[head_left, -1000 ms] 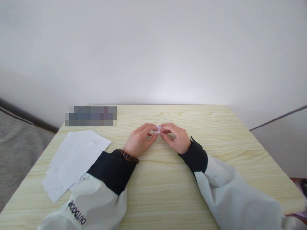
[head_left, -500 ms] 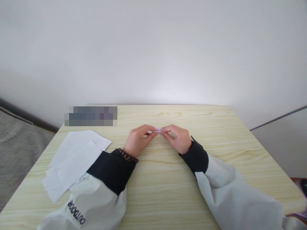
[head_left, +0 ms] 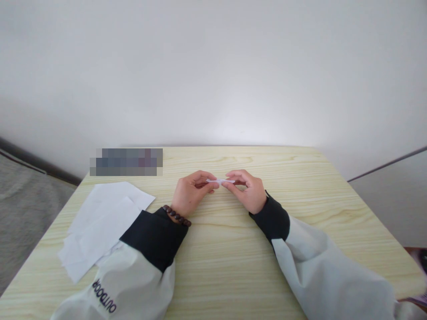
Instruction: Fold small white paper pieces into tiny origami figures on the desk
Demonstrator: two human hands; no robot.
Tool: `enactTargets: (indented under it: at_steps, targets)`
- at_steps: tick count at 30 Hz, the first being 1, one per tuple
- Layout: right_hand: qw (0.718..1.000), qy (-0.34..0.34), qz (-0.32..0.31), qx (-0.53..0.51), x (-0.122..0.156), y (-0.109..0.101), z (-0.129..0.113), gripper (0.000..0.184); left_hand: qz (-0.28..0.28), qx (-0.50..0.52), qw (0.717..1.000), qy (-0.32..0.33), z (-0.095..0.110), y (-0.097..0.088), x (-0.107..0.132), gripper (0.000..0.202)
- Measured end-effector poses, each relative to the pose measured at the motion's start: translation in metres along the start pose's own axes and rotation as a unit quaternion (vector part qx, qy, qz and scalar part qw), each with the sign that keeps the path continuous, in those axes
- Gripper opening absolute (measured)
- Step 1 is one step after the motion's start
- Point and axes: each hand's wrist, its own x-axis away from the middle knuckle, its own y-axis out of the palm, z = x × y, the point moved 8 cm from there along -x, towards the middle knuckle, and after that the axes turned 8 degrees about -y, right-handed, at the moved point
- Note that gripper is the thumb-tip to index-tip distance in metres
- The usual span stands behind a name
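Note:
Between my hands is a small strip of folded white paper (head_left: 220, 181), held level over the middle of the table. My left hand (head_left: 193, 192) pinches its left end between thumb and fingers. At the right end, the thumb and fingers of my right hand (head_left: 247, 189) close on the same paper. Only a thin edge of the paper shows, so its full shape is hidden by my fingers. A dark beaded bracelet (head_left: 177, 216) circles my left wrist.
Several loose sheets of white paper (head_left: 100, 222) lie overlapping at the left, partly beneath my left sleeve. A blurred-out, pixelated patch (head_left: 126, 162) covers something at the back left. The pale wood-grain table (head_left: 227, 275) meets a white wall (head_left: 233, 80) behind it.
My fingers have shifted slightly outward along the folded paper, and the fingertips have drawn a little apart. More of the white strip shows now. The loose sheets have not moved.

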Motion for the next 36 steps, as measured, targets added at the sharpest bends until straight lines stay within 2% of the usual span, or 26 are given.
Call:
enactTargets:
  at_steps: [2, 11, 17, 20, 23, 26, 28, 31, 36]
  targets:
    - [1.000, 0.024, 0.001, -0.018, 0.001, 0.001, 0.005, 0.021, -0.004, 0.006, 1.000, -0.011, -0.002, 0.000, 0.000, 0.032]
    - [0.995, 0.078, 0.003, -0.056, 0.000, 0.004, 0.010, 0.014, -0.021, 0.056, 0.996, -0.067, -0.005, 0.000, -0.001, 0.030]
    - [0.974, 0.156, -0.016, -0.166, 0.006, 0.015, 0.025, 0.018, -0.027, 0.093, 0.992, -0.078, -0.007, 0.002, -0.002, 0.035]
    - [0.958, 0.183, -0.009, -0.219, 0.008, 0.018, 0.030, 0.019, -0.015, 0.057, 0.998, -0.038, -0.004, 0.001, -0.002, 0.033]
    - [0.946, 0.197, 0.013, -0.258, 0.006, 0.016, 0.033, 0.020, 0.008, -0.041, 0.998, 0.053, 0.009, -0.001, 0.001, 0.028]
    - [0.938, 0.206, 0.012, -0.278, 0.005, 0.015, 0.034, 0.023, 0.008, -0.120, 0.978, 0.169, 0.026, 0.001, 0.009, 0.020]
    - [0.936, 0.207, -0.001, -0.284, 0.005, 0.017, 0.034, 0.024, 0.009, -0.143, 0.965, 0.221, 0.033, 0.002, 0.013, 0.016]
    - [0.945, 0.179, -0.017, -0.273, 0.005, 0.018, 0.030, 0.024, 0.042, -0.159, 0.957, 0.238, 0.036, -0.001, 0.015, 0.013]
    - [0.985, 0.053, -0.071, -0.150, 0.004, 0.015, 0.005, 0.019, 0.072, -0.168, 0.955, 0.234, 0.035, -0.004, 0.014, 0.011]
